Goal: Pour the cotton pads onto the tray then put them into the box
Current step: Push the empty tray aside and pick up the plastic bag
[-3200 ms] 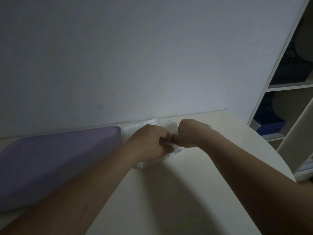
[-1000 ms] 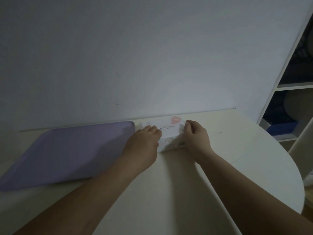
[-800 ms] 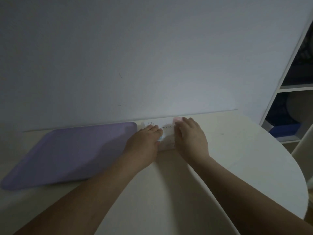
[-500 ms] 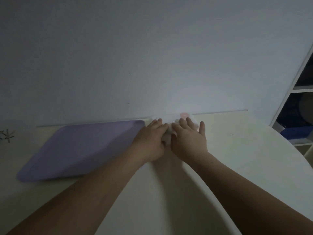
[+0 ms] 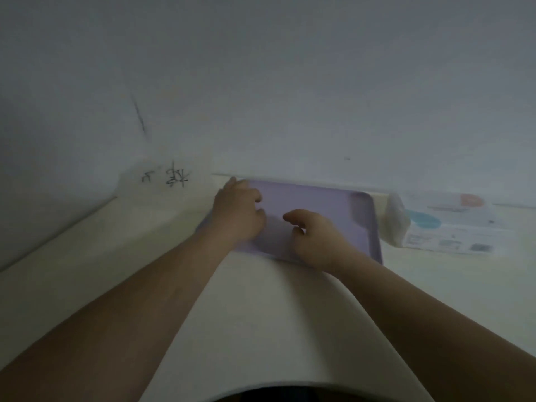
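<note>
The lilac tray [image 5: 333, 210] is reached by 2 hands: the left hand [image 5: 237, 216] rests at its far left corner, the right hand [image 5: 316, 236] hovers, fingers loosely curled, nothing gripped. The box [image 5: 452, 227] lies just right; a hasty tug could knock it.

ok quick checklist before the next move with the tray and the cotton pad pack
1. Both hands free of the pack: ok. The left hand and right hand are over the purple tray, holding nothing.
2. Tray bare and ready for pouring: ok, its visible surface carries no pads.
3. Tray flat on the table: ok, it lies near the wall.
4. Cotton pad pack within reach: ok, it lies just right of the tray, apart from both hands.
5. Pack open: cannot tell; crumpled plastic shows at its left end, but the view is blurred.
6. Box for the pads in sight: not ok, none is visible.
</note>
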Demonstrator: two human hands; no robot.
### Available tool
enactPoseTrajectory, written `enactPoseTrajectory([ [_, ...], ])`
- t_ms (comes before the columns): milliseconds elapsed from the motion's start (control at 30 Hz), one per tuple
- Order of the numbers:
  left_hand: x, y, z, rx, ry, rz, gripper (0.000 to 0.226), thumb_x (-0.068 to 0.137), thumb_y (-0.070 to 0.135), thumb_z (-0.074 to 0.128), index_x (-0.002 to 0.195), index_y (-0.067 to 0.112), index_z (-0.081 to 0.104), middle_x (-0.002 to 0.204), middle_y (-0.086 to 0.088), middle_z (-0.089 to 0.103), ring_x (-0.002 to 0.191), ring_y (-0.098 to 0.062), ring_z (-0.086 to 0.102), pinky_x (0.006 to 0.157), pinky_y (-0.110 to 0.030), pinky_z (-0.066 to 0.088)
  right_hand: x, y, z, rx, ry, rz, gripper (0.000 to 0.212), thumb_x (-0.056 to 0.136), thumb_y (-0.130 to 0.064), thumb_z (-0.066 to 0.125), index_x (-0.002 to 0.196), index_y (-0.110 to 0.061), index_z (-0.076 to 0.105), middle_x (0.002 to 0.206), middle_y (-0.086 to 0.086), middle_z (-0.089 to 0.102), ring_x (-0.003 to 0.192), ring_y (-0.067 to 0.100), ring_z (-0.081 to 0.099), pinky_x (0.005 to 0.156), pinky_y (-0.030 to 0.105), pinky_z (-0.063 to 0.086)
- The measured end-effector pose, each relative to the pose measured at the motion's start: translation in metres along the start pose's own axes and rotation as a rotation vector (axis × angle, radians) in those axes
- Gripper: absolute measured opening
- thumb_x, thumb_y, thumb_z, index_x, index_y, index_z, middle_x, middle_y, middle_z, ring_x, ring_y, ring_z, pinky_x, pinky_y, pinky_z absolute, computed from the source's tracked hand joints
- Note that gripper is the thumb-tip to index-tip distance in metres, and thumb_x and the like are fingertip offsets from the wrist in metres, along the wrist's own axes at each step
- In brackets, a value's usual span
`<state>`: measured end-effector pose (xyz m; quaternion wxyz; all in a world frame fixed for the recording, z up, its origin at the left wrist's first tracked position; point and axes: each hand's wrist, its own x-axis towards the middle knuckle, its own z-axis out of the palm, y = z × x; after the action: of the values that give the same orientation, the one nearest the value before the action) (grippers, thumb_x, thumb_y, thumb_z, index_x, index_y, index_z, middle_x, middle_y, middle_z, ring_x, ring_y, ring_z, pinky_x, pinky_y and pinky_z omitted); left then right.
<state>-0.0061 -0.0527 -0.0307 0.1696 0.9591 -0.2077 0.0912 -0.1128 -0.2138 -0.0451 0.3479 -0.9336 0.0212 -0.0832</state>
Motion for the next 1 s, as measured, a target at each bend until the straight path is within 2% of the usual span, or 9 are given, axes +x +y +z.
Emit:
enactPoseTrajectory([
  [100, 0.000, -0.047, -0.018, 0.124, -0.065, -0.219, 0.049, 0.093, 0.039, 0.061, 0.141, 0.033, 0.057, 0.174, -0.011, 0.007, 0.161, -0.034, -0.008, 0.127, -0.057, 0.003, 0.013, -0.019, 0.024, -0.009, -0.051, -0.005, 0.045, 0.102, -0.008, 0.046, 0.144, -0.015, 0.060, 0.149, 0.007, 0.061, 0.139, 0.023, 0.056, 0.111, 0.023, 0.037],
  [200, 0.001, -0.091, -0.019, 0.040, -0.157, -0.373, 0.055, 0.087, 0.044, 0.065, 0.141, 0.037, 0.056, 0.174, -0.011, -0.003, 0.160, -0.034, -0.013, 0.126, -0.060, 0.008, 0.022, -0.030, 0.037, -0.013, -0.090, -0.011, 0.042, 0.103, -0.011, 0.047, 0.141, -0.017, 0.063, 0.148, 0.005, 0.062, 0.138, 0.023, 0.056, 0.111, 0.025, 0.039],
  [300, 0.006, -0.120, -0.016, 0.028, -0.251, -0.371, 0.061, 0.087, 0.056, 0.063, 0.142, 0.034, 0.054, 0.171, -0.012, 0.011, 0.159, -0.038, 0.005, 0.122, -0.057, 0.025, 0.032, -0.033, 0.040, -0.034, -0.098, -0.012, 0.041, 0.102, -0.010, 0.048, 0.138, -0.017, 0.066, 0.144, 0.005, 0.065, 0.135, 0.024, 0.058, 0.108, 0.024, 0.040],
  [433, 0.016, -0.127, -0.014, 0.023, -0.297, -0.342, 0.065, 0.084, 0.066, 0.051, 0.137, 0.028, 0.055, 0.146, -0.005, 0.053, 0.135, -0.033, 0.049, 0.112, -0.049, 0.040, 0.040, -0.036, 0.039, -0.054, -0.095, 0.001, 0.039, 0.101, -0.010, 0.049, 0.134, -0.018, 0.069, 0.138, 0.004, 0.068, 0.130, 0.023, 0.061, 0.104, 0.022, 0.040],
  [567, 0.027, -0.129, -0.008, 0.140, -0.191, -0.236, 0.039, 0.098, 0.045, 0.048, 0.117, 0.016, 0.066, 0.129, -0.014, 0.060, 0.119, -0.037, 0.057, 0.093, -0.038, 0.045, 0.047, -0.041, 0.040, -0.040, -0.099, 0.018, 0.036, 0.101, -0.010, 0.051, 0.128, -0.017, 0.072, 0.127, 0.006, 0.071, 0.120, 0.025, 0.065, 0.099, 0.023, 0.044],
  [700, 0.025, -0.135, -0.008, 0.153, -0.105, -0.205, 0.037, 0.098, 0.045, 0.055, 0.107, 0.016, 0.076, 0.117, -0.013, 0.068, 0.111, -0.035, 0.064, 0.086, -0.034, 0.049, 0.048, -0.043, 0.041, -0.056, -0.111, 0.024, 0.035, 0.100, -0.011, 0.050, 0.126, -0.018, 0.073, 0.126, 0.004, 0.072, 0.118, 0.024, 0.065, 0.096, 0.022, 0.044],
  [767, 0.025, -0.136, -0.010, 0.134, -0.100, -0.224, 0.035, 0.100, 0.037, 0.051, 0.105, 0.013, 0.076, 0.118, -0.014, 0.070, 0.110, -0.035, 0.064, 0.087, -0.035, 0.050, 0.047, -0.042, 0.040, -0.061, -0.119, 0.023, 0.035, 0.101, -0.011, 0.050, 0.127, -0.018, 0.073, 0.127, 0.004, 0.071, 0.119, 0.023, 0.064, 0.095, 0.021, 0.043],
  [867, 0.023, -0.138, -0.016, 0.118, -0.163, -0.259, 0.025, 0.090, 0.013, 0.060, 0.108, 0.011, 0.076, 0.117, -0.011, 0.073, 0.108, -0.031, 0.067, 0.089, -0.034, 0.054, 0.044, -0.041, 0.038, -0.056, -0.119, 0.015, 0.035, 0.100, -0.010, 0.050, 0.126, -0.016, 0.074, 0.127, 0.004, 0.072, 0.119, 0.022, 0.064, 0.091, 0.017, 0.039],
  [1000, 0.014, -0.140, -0.021, 0.078, -0.173, -0.311, 0.023, 0.089, 0.009, 0.067, 0.109, 0.012, 0.076, 0.119, -0.009, 0.073, 0.110, -0.030, 0.068, 0.093, -0.033, 0.054, 0.038, -0.045, 0.035, -0.021, -0.128, 0.009, 0.034, 0.101, -0.010, 0.050, 0.126, -0.015, 0.074, 0.124, 0.004, 0.073, 0.113, 0.018, 0.064, 0.087, 0.016, 0.038],
])
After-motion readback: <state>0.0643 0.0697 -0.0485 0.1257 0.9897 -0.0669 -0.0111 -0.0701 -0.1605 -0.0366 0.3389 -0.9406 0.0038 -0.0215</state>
